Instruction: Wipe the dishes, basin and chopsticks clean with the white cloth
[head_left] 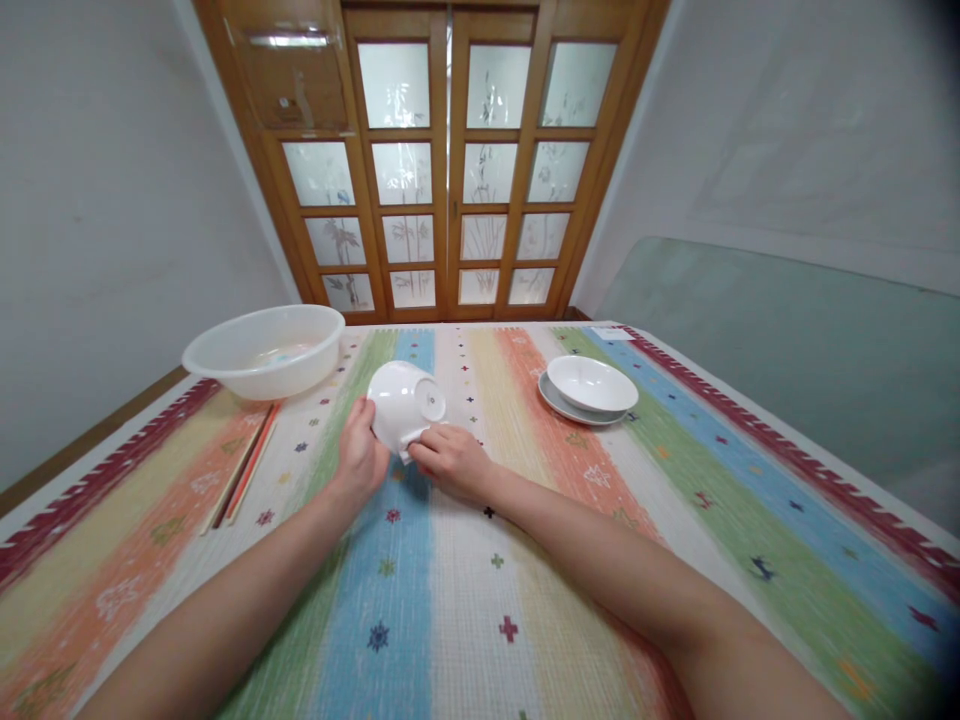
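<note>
Evidently the step in hand is a close working-over of the white bowl (pixel 394 400), held tilted on its side above the bench (pixel 465 600), its foot ring facing away from the left hand (pixel 364 450). That hand is partly closed, cupping the bowl's near side; the right hand (pixel 454 460) has its fingers curled in at the rim, pinching it along with a scrap of white that may be cloth or tissue. Reaching the rest of the rim would call for a small turn of the bowl, the left hand's hold kept steady, since the glossy, rounded wall looks slippery. Beneath runs a striped, woven-looking cover. Off to the right, a shallow white dish (pixel 592 382) sits on a flatter plate (pixel 556 402); to the left lie slim, straight sticks (pixel 251 462) near a wide, cloudy plastic basin (pixel 300 372).
</note>
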